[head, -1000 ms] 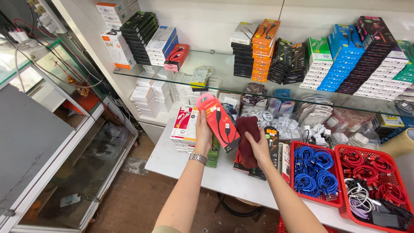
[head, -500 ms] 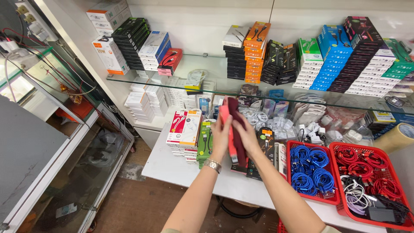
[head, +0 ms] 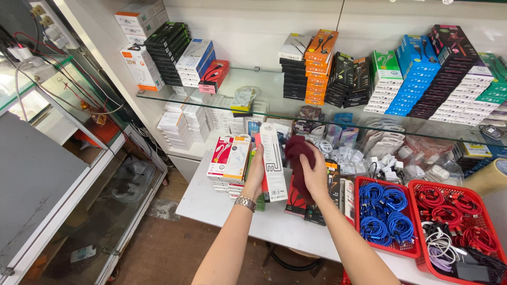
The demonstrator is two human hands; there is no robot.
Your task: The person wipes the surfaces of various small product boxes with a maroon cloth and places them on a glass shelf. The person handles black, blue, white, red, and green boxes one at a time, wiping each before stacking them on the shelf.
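Left hand (head: 255,174) grips an upright white box (head: 273,162) above the near table (head: 211,203). Right hand (head: 315,177) presses a maroon cloth (head: 297,158) against its right side. Red baskets (head: 360,211) of cables sit right.

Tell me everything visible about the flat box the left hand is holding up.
The flat box is a long, narrow retail pack, apparently card. Its facing side is white with small grey print and a black line drawing of a cable; a red-orange edge shows along its left side. It stands upright, tilted slightly, above the white table. The left hand grips its left edge from behind, while the right hand presses a dark maroon cloth close against its right side. It looks closed and undamaged.
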